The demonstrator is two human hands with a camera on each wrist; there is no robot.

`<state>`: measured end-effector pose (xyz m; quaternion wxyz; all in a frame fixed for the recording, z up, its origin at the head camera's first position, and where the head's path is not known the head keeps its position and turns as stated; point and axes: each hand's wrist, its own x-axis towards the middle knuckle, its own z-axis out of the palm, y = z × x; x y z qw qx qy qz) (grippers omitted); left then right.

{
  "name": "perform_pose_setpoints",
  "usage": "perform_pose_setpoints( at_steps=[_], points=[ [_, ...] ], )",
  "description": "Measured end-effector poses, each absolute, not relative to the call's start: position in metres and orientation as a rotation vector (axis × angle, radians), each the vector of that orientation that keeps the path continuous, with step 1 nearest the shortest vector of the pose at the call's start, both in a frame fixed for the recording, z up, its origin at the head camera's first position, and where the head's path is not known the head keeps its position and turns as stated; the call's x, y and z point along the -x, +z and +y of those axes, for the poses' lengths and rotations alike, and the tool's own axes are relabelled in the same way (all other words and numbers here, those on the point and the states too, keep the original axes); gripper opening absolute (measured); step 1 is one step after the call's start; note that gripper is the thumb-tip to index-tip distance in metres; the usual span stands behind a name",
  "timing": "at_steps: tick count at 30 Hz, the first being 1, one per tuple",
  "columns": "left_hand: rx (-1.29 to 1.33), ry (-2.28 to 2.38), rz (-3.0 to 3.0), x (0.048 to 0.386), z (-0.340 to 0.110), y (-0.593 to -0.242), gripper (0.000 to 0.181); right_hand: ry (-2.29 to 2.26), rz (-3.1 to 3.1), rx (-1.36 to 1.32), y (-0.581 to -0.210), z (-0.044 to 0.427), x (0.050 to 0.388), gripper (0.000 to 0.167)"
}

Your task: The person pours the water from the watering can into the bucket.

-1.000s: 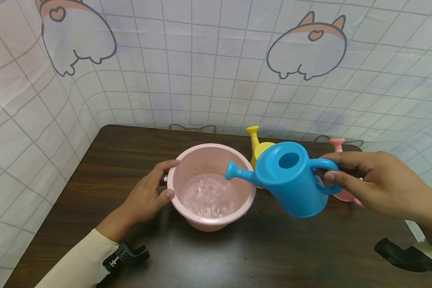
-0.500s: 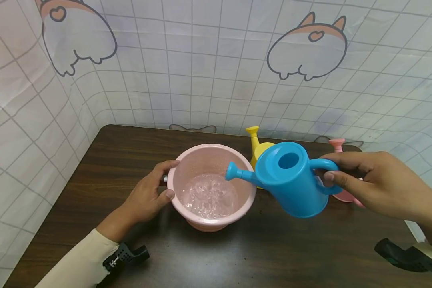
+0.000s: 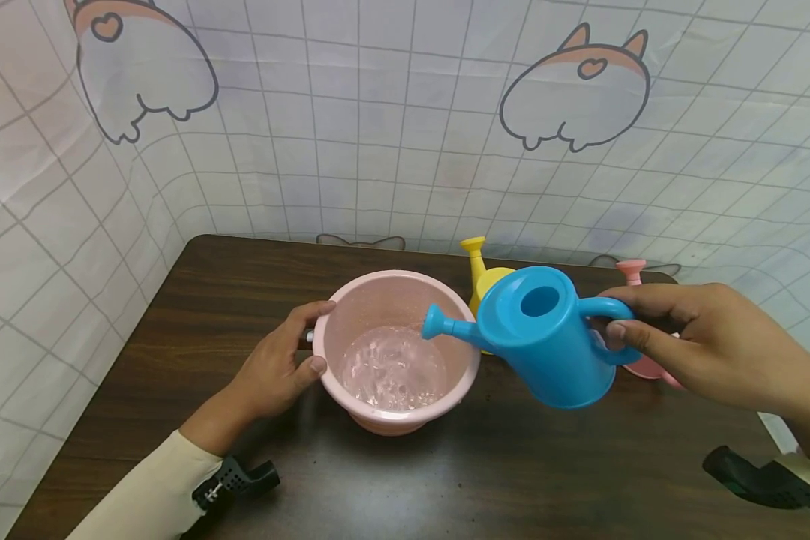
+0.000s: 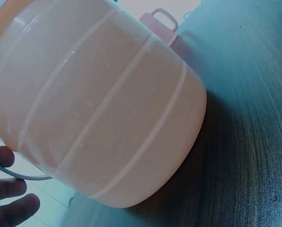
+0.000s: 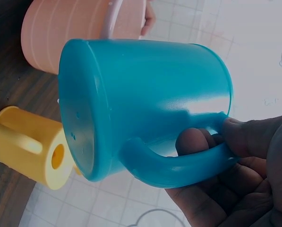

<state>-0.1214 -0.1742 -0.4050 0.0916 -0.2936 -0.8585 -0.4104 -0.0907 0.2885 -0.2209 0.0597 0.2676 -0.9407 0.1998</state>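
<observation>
A pink bucket (image 3: pixel 394 289) with rippling, bubbly water (image 3: pixel 394 369) inside stands on the table. My left hand (image 3: pixel 273 364) holds its left rim, thumb at the lip; in the left wrist view several fingertips (image 4: pixel 12 210) show beside the wire handle (image 4: pixel 27 178). My right hand (image 3: pixel 709 345) grips a blue watering can (image 3: pixel 547 337) by its looped handle (image 5: pixel 178 168), tipped toward the bucket. Its spout head reaches over the bucket's right side. No clear stream shows from the spout. The can's underside faces the right wrist camera and hides part of the bucket there.
A yellow watering can (image 3: pixel 489 281) stands behind the blue one, partly hidden. Farther right, a pink watering can (image 3: pixel 641 367) is mostly behind my right hand. The dark wooden table (image 3: pixel 391 487) ends at a grid-patterned curtain (image 3: pixel 391 135).
The ripples and bubbles on the water in the bucket have shifted. Both hands, the blue watering can and the bucket stay in practically the same place.
</observation>
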Motion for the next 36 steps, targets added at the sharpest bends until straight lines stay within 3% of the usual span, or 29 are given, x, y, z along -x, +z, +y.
perform_pose_setpoints(
  at_steps=[13,36],
  points=[
    [0.869,-1.232,-2.562,0.1215,-0.1752,-0.4052,0.065,0.595,-2.837,-0.809,-0.2212,0.2881,0.0904,0.034],
    [0.873,-1.217,-2.540,0.1233,-0.1755,-0.4082,0.076,0.613,-2.818,-0.847,-0.2192,0.2872,0.0926,0.033]
  ],
)
